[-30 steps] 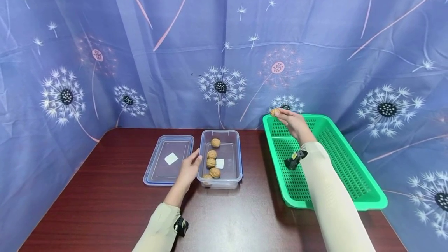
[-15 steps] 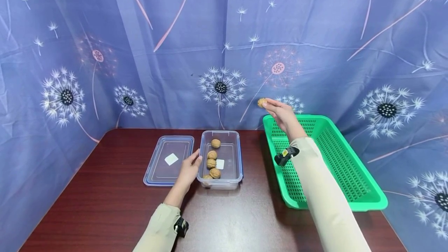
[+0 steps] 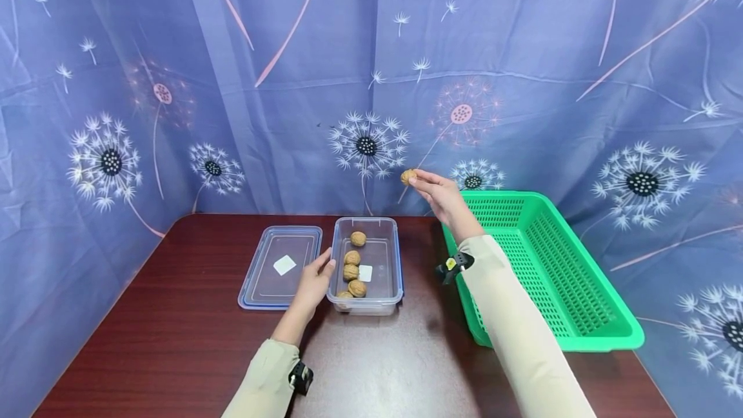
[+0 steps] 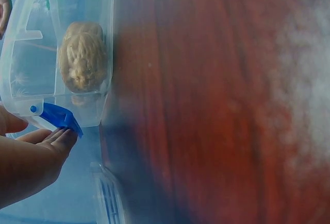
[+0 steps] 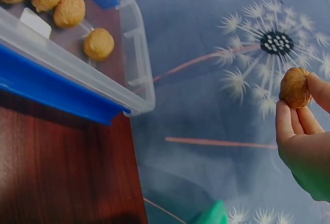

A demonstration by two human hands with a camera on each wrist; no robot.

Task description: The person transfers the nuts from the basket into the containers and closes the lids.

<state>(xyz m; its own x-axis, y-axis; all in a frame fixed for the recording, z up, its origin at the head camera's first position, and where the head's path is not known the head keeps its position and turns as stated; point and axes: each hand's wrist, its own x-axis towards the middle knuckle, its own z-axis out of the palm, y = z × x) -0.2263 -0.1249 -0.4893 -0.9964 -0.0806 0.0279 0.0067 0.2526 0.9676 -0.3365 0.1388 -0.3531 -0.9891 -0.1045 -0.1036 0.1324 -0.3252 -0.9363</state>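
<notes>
Between the thumb and fingertips of my right hand [image 3: 444, 202] I pinch a walnut [image 3: 409, 177], raised in front of the curtain. The right wrist view shows this walnut [image 5: 295, 88] up close. My left hand [image 3: 313, 284] holds the left side of a clear plastic food container [image 3: 386, 300], its fingers at a blue latch [image 4: 59, 117]. Several walnuts [image 3: 351, 272] lie along the container's left half, beside a white square label [image 3: 365, 273]. Part of the left hand's grip is hidden from the head view.
Left of the container lies its clear lid [image 3: 273, 286] with a blue edge. A green plastic basket [image 3: 604, 342] stands on the right, partly behind my right forearm. The dark red wooden table [image 3: 174, 340] meets a blue dandelion-print curtain [image 3: 278, 166] at the back.
My right hand has carried the walnut leftward, from above the basket's far left corner toward the container. My left hand and the walnuts in the container stay in place.
</notes>
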